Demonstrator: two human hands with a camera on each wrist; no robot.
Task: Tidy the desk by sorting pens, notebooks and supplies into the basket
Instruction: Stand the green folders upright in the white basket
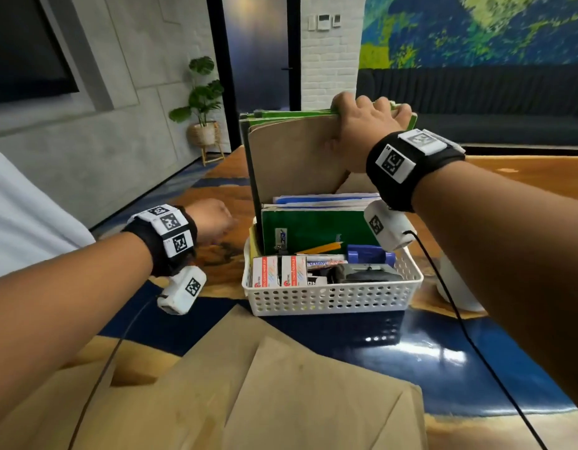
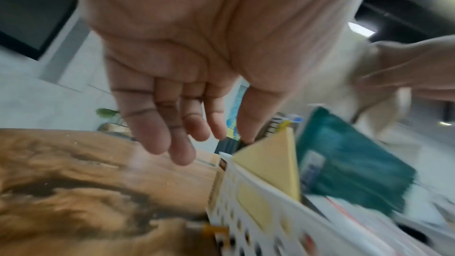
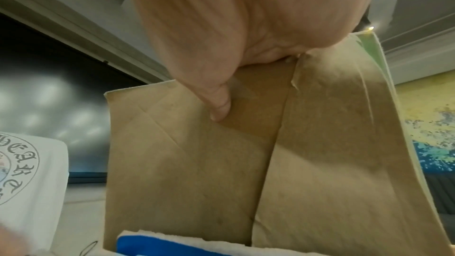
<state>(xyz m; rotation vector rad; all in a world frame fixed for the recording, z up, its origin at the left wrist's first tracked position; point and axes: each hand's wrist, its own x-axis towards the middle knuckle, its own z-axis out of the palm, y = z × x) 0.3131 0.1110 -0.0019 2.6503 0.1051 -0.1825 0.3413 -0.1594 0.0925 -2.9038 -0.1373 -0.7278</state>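
Observation:
A white perforated basket [image 1: 329, 298] stands mid-table holding small boxes, a pencil, a blue item and a green notebook [image 1: 316, 228]. Tall brown-covered notebooks [image 1: 294, 160] stand upright at its back. My right hand [image 1: 368, 121] grips their top edge, fingers over the far side, thumb pressed on the brown cover [image 3: 221, 163]. The left hand [image 1: 213, 222] hovers left of the basket over the table, fingers relaxed and holding nothing [image 2: 177, 133]. In the left wrist view the basket wall [image 2: 248, 221] and a yellow pad [image 2: 273, 163] lie just right of the fingers.
Brown envelopes [image 1: 248, 384] lie on the near table. A white rounded object [image 1: 456, 287] sits right of the basket under my right forearm. The table [image 1: 476, 352] is glossy blue and wood. Cables hang from both wrist cameras.

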